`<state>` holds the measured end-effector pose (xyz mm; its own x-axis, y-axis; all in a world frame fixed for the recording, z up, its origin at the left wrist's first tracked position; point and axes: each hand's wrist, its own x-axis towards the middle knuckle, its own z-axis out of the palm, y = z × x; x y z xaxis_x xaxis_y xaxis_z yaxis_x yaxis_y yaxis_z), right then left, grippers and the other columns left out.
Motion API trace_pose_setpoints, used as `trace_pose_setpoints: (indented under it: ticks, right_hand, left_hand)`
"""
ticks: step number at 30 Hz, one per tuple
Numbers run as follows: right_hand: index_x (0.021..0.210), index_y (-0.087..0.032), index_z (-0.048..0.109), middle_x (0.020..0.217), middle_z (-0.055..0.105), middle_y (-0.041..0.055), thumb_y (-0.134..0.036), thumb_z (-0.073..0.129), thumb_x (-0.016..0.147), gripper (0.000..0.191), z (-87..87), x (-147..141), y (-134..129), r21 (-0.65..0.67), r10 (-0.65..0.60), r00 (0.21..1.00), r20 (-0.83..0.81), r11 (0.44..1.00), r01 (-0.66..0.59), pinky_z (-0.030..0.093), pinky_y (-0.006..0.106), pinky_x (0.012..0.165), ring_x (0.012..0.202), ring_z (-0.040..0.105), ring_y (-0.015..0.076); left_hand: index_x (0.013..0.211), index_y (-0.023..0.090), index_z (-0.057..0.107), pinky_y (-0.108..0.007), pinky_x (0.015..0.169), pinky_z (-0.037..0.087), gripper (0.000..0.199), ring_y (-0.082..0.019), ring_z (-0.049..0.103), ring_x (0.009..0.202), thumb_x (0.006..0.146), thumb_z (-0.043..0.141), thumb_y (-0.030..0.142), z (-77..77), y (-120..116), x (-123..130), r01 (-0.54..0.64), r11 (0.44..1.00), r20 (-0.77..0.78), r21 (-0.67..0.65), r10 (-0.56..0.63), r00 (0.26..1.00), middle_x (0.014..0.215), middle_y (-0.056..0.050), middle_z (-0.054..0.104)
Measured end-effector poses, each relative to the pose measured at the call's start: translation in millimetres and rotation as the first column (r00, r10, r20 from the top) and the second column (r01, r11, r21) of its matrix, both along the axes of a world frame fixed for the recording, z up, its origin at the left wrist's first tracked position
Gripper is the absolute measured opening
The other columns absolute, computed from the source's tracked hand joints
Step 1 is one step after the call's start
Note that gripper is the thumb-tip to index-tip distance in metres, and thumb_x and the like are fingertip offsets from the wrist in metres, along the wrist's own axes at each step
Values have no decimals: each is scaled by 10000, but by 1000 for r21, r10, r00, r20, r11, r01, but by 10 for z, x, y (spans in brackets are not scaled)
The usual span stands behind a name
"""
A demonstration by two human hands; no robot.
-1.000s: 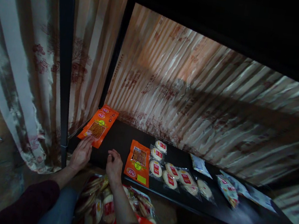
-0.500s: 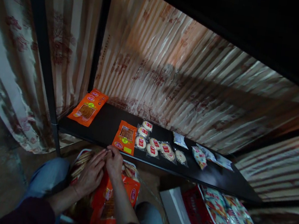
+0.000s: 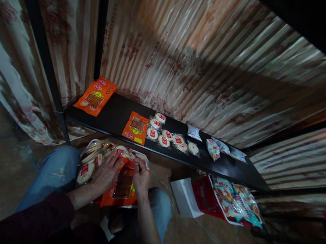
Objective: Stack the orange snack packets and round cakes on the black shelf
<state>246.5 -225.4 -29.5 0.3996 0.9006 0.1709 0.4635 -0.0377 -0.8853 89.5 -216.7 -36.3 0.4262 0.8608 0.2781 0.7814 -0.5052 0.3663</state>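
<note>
A white-rimmed box (image 3: 148, 161) full of small wrapped pastries (image 3: 86, 173) sits between my knees. Over its contents lies an orange snack packet (image 3: 123, 186) with a clear window showing brown strips. My left hand (image 3: 105, 175) rests on the left side of this packet and the pastries, fingers stretched out. At the packet's right edge, my right hand (image 3: 141, 178) has its fingers curled together; their tips are partly hidden. Just ahead on the black shelf (image 3: 116, 110) lie another orange packet (image 3: 135, 128) and, farther left, a third one (image 3: 96, 96).
Several round wrapped pastries (image 3: 164, 140) lie mid-shelf, with small sachets (image 3: 213, 149) to their right. A white and red box (image 3: 187, 197) holding teal bags (image 3: 236, 201) stands on the floor. Striped curtains (image 3: 184, 52) hang behind dark shelf posts (image 3: 101, 26).
My hands, together at the shelf's front edge before, have moved apart and down onto the box. The orange packet there has shifted forward. The view has tilted, so the shelf appears higher.
</note>
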Motion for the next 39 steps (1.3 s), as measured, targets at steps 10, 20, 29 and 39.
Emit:
trace_pose_setpoints:
  ticks: [10, 20, 29, 39]
  right_hand:
    - [918, -179, 694, 1058, 682, 107, -276, 453, 794, 287, -334, 20, -371, 1, -135, 983, 121, 991, 136, 449, 402, 937, 1011, 616, 220]
    - [976, -162, 692, 1217, 576, 152, -275, 430, 793, 339, -601, 14, -554, -28, -254, 942, 218, 963, 266, 397, 438, 999, 1155, 517, 256]
    - [987, -159, 673, 1228, 579, 164, -267, 447, 757, 339, -801, 93, -631, 3, -339, 909, 241, 937, 349, 402, 480, 972, 1165, 507, 291]
    - [1086, -146, 643, 1289, 540, 165, -287, 442, 800, 377, -810, 32, -639, 7, -335, 924, 187, 940, 340, 377, 477, 1013, 1222, 477, 293]
  left_hand:
    - [1163, 161, 577, -468, 1011, 377, 347, -295, 437, 1220, 831, 476, 153, 49, -44, 39, -5, 998, -78, 58, 9, 997, 1287, -138, 527]
    - [1212, 147, 552, -456, 1008, 347, 428, -261, 530, 1099, 810, 418, 84, -1, -168, 106, 166, 981, -321, 99, -126, 939, 1141, -114, 628]
    - [1051, 143, 630, -399, 852, 444, 389, -258, 589, 944, 774, 382, 28, 187, -124, 244, 122, 993, -327, -7, -117, 938, 1005, -116, 669]
    - [999, 178, 567, -334, 709, 458, 261, -223, 653, 817, 827, 376, 135, 428, -75, 69, 21, 911, -202, -411, -114, 973, 888, -90, 700]
